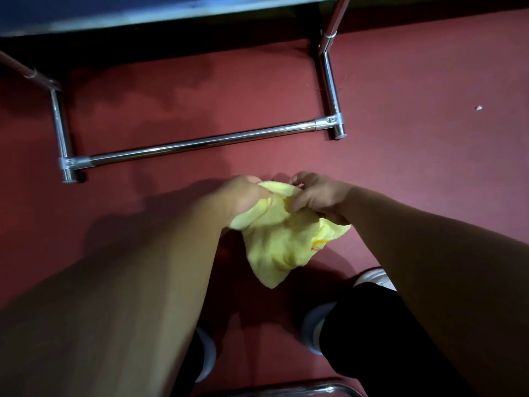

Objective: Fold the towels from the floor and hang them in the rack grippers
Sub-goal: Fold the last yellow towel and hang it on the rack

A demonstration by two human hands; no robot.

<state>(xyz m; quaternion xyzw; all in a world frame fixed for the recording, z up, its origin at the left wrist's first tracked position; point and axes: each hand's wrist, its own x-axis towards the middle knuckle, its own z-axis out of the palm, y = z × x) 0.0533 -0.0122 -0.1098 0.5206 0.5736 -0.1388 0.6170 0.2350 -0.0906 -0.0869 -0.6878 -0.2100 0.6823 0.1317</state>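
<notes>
A blue surface [114, 12] runs along the top edge of the frame, above red carpet [429, 81]. 1 small white scrap [478, 108] lies on the carpet at the right. At lower right, a white shoe [375, 277] shows beside a black trouser leg [372, 325]. A chrome tube [300, 389] crosses the bottom edge.

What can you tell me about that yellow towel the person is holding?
The yellow towel is a soft, fluffy-looking cloth with a bit of orange near one edge. It is crumpled, not folded, hanging above the red floor. The left hand and right hand both grip its upper part.
</notes>
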